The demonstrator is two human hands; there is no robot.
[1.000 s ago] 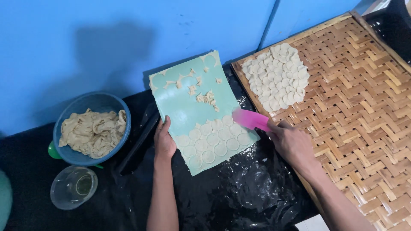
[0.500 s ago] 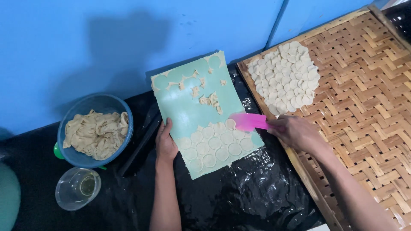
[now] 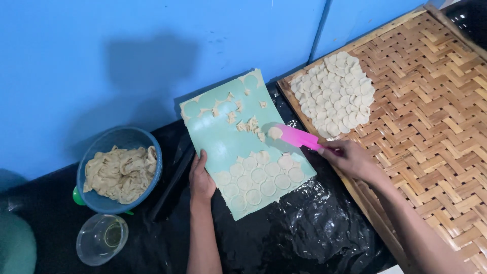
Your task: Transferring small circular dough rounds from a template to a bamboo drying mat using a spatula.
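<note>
Left hand: your left hand (image 3: 201, 178) lies flat, fingers spread, pressing the nine o'clock edge of the mint-green cutting mat (image 3: 223, 137), gripping nothing
Right hand: your right hand (image 3: 350, 158) grasps the handle of a pink spatula (image 3: 297, 137)
Dough round: one pale dough round (image 3: 275, 133) sits on the spatula tip, above the mat's centre
Handling: judged thin, soft, light, easily torn or folded; slide the blade fully beneath, don't pinch
Cut rounds: rows (image 3: 261, 177) at the mat's six o'clock end
Tray: woven bamboo tray (image 3: 436, 111) at three o'clock, holding laid-out rounds (image 3: 335, 94)
Bowl: blue bowl (image 3: 119, 170) of dough scraps at nine o'clock
</note>
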